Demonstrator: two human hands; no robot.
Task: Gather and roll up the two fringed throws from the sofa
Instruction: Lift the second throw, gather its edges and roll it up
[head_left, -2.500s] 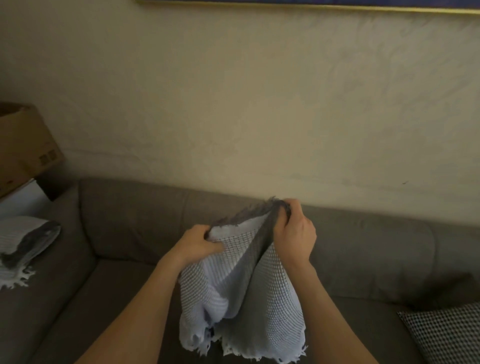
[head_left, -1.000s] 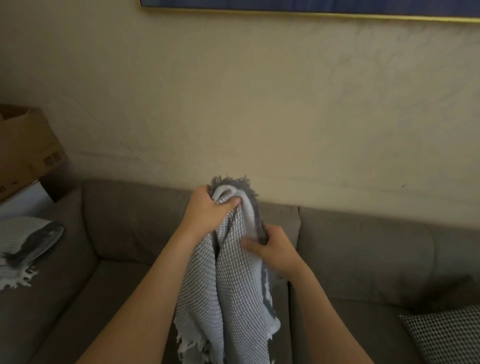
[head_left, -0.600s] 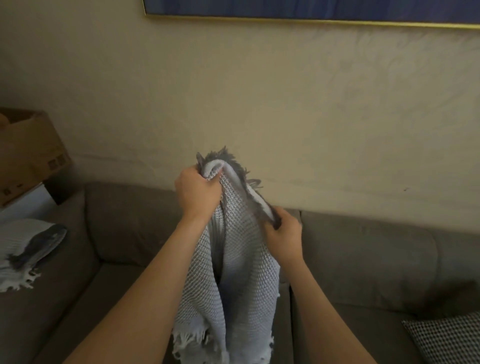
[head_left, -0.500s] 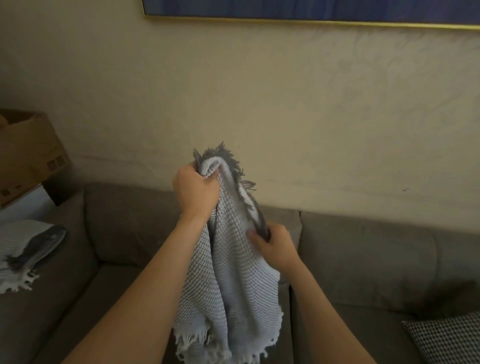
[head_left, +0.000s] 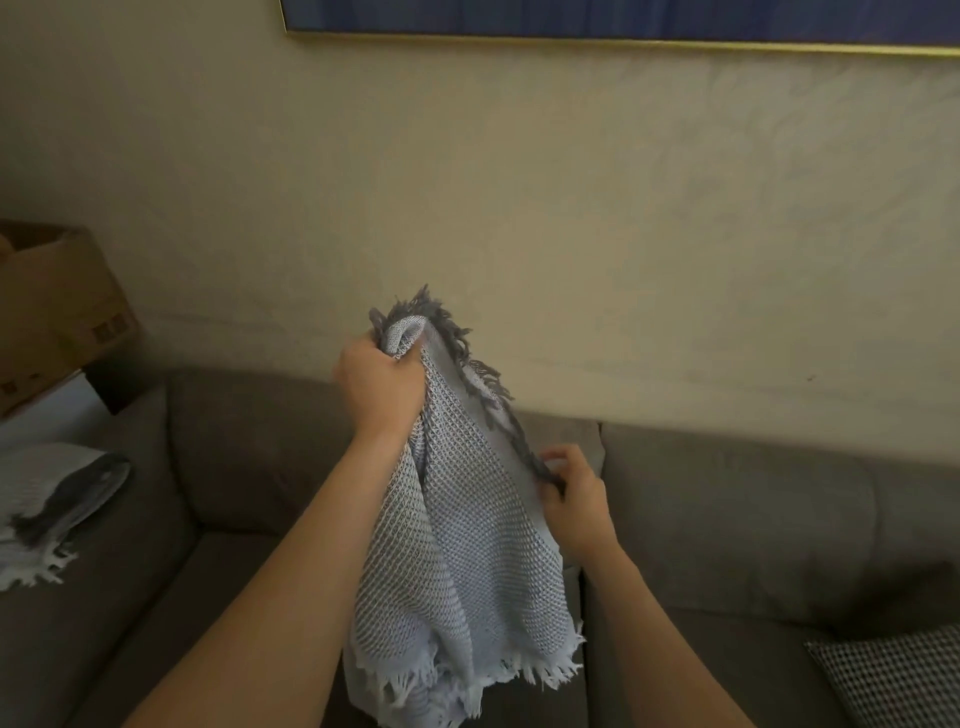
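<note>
A person's left hand (head_left: 382, 382) grips a gathered waffle-weave throw (head_left: 457, 530) above the sofa (head_left: 727, 519), the right hand (head_left: 574, 493) pinching its dark fringed edge, not yet rolled, while the second throw (head_left: 52, 499) lies loosely folded on the left seat.

Waffle throw (head_left: 457, 545) bunched aloft; second throw (head_left: 47, 493) folded, left.

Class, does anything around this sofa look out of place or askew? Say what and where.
Left of the sofa, the cardboard box sits tilted. A second throw lies loosely bundled on that end, fringe splayed. Nothing looks damaged.
</note>
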